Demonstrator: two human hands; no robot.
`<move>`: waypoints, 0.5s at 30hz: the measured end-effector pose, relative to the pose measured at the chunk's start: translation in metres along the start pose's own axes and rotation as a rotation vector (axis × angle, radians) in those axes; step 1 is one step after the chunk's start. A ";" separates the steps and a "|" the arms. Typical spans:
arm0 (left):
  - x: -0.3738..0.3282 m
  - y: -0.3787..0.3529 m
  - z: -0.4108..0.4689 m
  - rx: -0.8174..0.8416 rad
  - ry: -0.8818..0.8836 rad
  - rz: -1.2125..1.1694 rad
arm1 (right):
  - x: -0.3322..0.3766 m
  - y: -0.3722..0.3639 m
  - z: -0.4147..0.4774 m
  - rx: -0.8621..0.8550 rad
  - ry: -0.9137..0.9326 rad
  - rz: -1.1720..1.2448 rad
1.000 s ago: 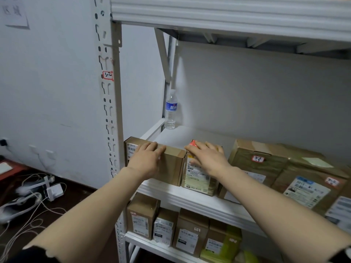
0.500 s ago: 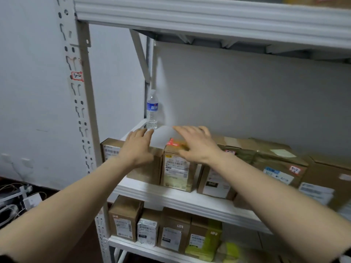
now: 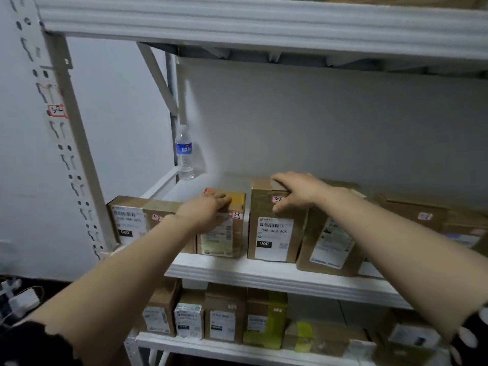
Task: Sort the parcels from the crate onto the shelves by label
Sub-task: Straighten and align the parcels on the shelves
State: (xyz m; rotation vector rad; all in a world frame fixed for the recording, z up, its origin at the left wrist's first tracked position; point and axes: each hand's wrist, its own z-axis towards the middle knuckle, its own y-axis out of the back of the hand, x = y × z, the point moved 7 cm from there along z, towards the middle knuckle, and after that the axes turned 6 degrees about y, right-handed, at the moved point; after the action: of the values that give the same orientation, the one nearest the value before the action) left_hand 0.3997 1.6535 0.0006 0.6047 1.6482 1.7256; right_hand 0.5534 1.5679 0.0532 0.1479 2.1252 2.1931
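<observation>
Resting on the middle shelf (image 3: 264, 276), the left hand (image 3: 208, 210) curls fingers over the yellow-topped parcel (image 3: 224, 233); just right, the right hand (image 3: 295, 191) grips the upright brown parcel (image 3: 274, 233) top.

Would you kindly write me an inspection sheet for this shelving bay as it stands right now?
Surface: white middle shelf, front row of parcels, bare at rear left.
Job's things: small yellow-topped parcel; taller brown parcel beside it, apart; more parcels on the lower shelf.
Clutter: water bottle, upright, back left corner.
Grippers: left hand rests on the small parcel; right hand grips the taller parcel's top.
Cables: white cables and adapters on the floor, left.
Surroundings: grey wall; upright post tag.
</observation>
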 end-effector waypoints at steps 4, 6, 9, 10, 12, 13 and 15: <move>0.002 -0.005 0.001 0.003 0.012 -0.015 | 0.001 -0.005 0.012 -0.001 0.019 0.055; 0.005 -0.005 0.001 -0.001 0.017 -0.026 | 0.001 -0.007 0.015 0.003 0.013 0.077; 0.005 -0.005 -0.001 -0.003 0.017 -0.033 | 0.001 -0.006 0.017 -0.005 0.006 0.081; 0.004 -0.005 -0.001 -0.001 0.021 -0.040 | 0.001 -0.006 0.015 -0.005 0.003 0.077; 0.004 -0.004 -0.001 0.004 0.034 -0.071 | 0.001 -0.005 0.013 -0.007 -0.013 0.042; 0.004 -0.003 -0.001 0.002 0.040 -0.088 | 0.000 -0.005 0.013 -0.007 -0.024 0.013; 0.004 0.000 -0.001 -0.019 0.055 -0.118 | 0.000 -0.004 0.011 -0.008 -0.040 -0.028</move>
State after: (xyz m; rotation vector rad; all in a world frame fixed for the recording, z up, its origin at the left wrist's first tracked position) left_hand 0.3966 1.6554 0.0000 0.4458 1.6689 1.6845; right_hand 0.5547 1.5788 0.0493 0.1586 2.0843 2.1643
